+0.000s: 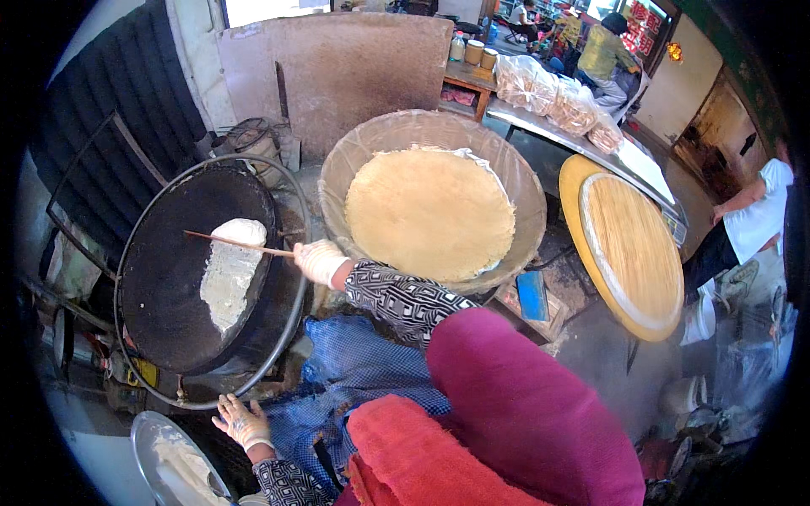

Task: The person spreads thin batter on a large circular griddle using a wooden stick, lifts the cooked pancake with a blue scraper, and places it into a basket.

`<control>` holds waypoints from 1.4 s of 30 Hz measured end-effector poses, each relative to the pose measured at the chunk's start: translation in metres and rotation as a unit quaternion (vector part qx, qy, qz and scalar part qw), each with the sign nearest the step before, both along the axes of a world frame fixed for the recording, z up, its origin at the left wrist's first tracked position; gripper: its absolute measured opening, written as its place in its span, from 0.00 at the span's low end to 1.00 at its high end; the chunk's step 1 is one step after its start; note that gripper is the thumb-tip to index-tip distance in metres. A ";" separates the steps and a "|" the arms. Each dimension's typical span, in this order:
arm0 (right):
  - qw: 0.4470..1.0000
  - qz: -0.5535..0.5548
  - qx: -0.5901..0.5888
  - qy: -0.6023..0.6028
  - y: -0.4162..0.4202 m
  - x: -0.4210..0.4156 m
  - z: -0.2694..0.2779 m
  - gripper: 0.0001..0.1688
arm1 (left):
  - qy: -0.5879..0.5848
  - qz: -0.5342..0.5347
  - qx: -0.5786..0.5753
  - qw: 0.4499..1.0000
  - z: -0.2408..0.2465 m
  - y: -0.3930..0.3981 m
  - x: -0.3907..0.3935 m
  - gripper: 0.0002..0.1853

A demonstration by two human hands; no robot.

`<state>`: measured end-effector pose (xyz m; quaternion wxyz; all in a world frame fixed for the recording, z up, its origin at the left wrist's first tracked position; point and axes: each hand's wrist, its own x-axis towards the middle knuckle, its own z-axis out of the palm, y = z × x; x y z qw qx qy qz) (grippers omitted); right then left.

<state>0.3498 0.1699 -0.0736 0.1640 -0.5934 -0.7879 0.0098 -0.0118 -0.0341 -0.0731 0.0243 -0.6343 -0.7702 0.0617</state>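
My right hand (320,262), in a pale glove, grips a thin wooden stick (240,243) that reaches left over a large round black griddle (164,265). Under the stick a mass of pale batter or dough (229,278) lies on the griddle's right part, thick at the far end and spread thinner towards me. My left hand (243,422), gloved too, is held with fingers apart near the metal ring (215,405) around the griddle and holds nothing. Close to it, at the lower left, a metal basin (142,443) contains pale batter (183,465).
A wide basket (525,234) beyond my right arm holds a stack of thin round flatbreads (430,215). To its right stand a round slatted board (633,246) and a table (569,142) with bagged food (525,82). People are at the upper right and right edge.
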 end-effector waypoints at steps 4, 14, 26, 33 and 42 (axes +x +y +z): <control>0.999 0.018 -0.033 0.027 -0.005 -0.003 0.007 0.15 | 0.010 0.043 -0.035 0.998 0.005 0.006 -0.014 0.34; 0.999 -0.026 0.009 -0.025 0.014 0.005 -0.005 0.11 | 0.034 0.070 -0.016 0.997 -0.004 0.018 -0.058 0.34; 0.995 -0.025 -0.086 -0.040 0.011 -0.008 0.015 0.19 | -0.031 -0.017 0.044 0.998 -0.012 0.001 0.031 0.37; 0.989 0.039 -0.108 -0.090 -0.021 -0.001 0.004 0.17 | -0.018 -0.007 0.082 0.996 -0.008 0.000 0.011 0.30; 0.990 0.052 -0.028 -0.127 0.002 0.017 0.001 0.16 | -0.025 0.094 -0.011 0.995 0.006 0.016 -0.019 0.27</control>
